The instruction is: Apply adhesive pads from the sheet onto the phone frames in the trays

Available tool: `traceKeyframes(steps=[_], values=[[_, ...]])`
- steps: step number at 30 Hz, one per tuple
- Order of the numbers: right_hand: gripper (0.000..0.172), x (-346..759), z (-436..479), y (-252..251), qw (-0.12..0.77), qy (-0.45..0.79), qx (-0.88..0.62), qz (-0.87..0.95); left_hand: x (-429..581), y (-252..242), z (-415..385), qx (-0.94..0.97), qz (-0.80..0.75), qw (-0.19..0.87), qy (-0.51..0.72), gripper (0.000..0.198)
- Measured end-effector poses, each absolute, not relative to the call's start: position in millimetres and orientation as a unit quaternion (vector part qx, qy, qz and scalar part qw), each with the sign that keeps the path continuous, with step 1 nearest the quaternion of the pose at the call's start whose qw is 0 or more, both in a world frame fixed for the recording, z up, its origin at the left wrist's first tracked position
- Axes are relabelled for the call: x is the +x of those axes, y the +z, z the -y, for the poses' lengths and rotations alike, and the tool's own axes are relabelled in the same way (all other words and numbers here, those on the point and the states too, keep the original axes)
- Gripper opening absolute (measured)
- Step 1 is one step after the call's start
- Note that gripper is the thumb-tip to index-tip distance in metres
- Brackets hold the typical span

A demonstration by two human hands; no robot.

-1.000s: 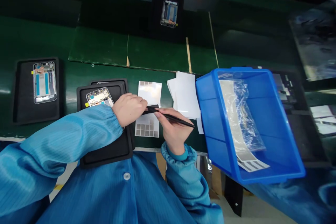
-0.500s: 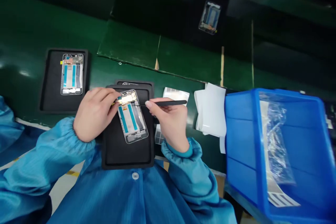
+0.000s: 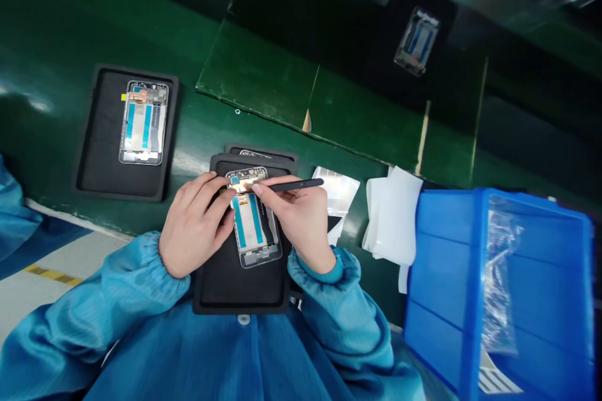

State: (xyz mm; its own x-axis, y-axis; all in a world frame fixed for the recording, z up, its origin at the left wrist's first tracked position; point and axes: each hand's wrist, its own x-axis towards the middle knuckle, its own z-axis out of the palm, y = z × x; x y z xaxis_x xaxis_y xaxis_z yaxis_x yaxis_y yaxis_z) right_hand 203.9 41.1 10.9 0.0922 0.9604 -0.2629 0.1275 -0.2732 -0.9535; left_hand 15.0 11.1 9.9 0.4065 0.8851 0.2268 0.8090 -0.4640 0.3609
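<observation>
An opened phone (image 3: 253, 225) lies tilted in a black tray (image 3: 237, 288) in front of me. It shows blue strips down its middle and a shiny, gold-toned board at its upper end. My left hand (image 3: 200, 220) has bent fingers, with the fingertips on the phone's upper left edge. In my right hand (image 3: 303, 216), black tweezers (image 3: 301, 184) are held like a pen over the board. The right fingers hide the tweezers' tips and part of the phone's right side.
Another opened phone (image 3: 143, 122) sits in a black tray (image 3: 98, 172) to the left. White sheets (image 3: 392, 216) and a silvery sheet (image 3: 336, 191) lie on the right, beside a blue bin (image 3: 439, 263) holding clear plastic. A further phone (image 3: 417, 41) is at the back. Someone's blue sleeve (image 3: 16, 216) shows at left.
The view has shifted, so the scene sits differently. My right hand has brought the tweezers further left over the phone's upper board. My left fingertips now rest lower along its left edge.
</observation>
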Motion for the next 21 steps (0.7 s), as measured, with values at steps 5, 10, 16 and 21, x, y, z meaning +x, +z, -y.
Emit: traceKeyframes(steps=[5, 10, 16, 21], values=[[0.011, 203.4, -41.5, 10.9, 0.404, 0.502, -0.621, 0.446, 15.7, 9.8, -11.9, 0.835, -0.506, 0.097, 0.195, 0.031], [0.012, 203.9, -41.0, 10.1, 0.398, 0.502, -0.625, 0.446, 15.9, 9.2, -11.8, 0.834, -0.505, 0.093, 0.200, 0.031], [0.012, 203.7, -41.2, 10.9, 0.396, 0.496, -0.627, 0.451, 15.9, 8.4, -11.4, 0.837, -0.502, 0.086, 0.198, 0.032], [0.014, 204.4, -39.8, 9.0, 0.393, 0.493, -0.629, 0.454, 15.3, 9.3, -10.8, 0.844, -0.500, 0.074, 0.180, 0.033]])
